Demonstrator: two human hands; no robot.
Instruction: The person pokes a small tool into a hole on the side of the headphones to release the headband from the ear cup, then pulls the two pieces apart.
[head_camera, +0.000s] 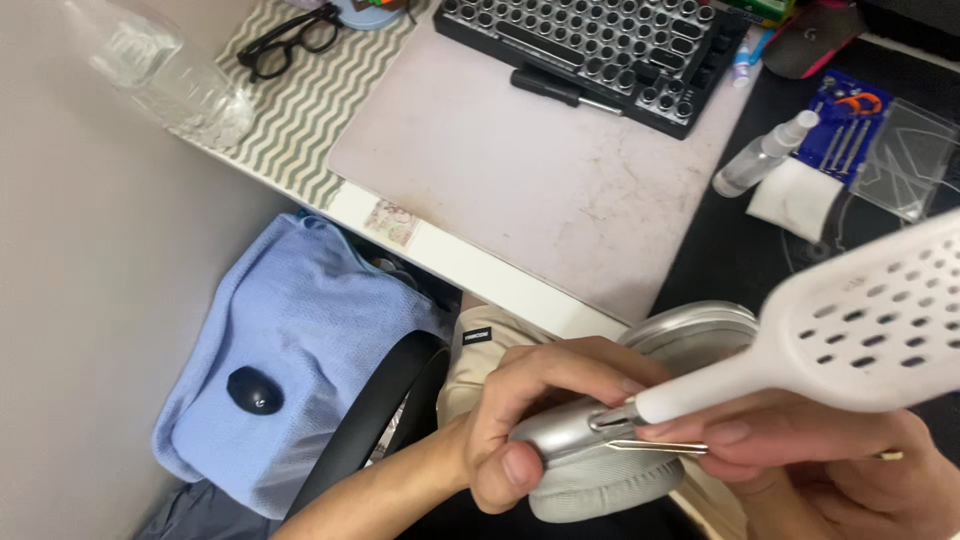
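Headphones: silver ear cup with grey cushion, held below the desk's front edge, steadied for work at the headband joint.
Left hand: closed around the ear cup.
Right hand: pinched on thin tweezers, tip laid at the joint.
Headband: white, perforated, angled up rightward.
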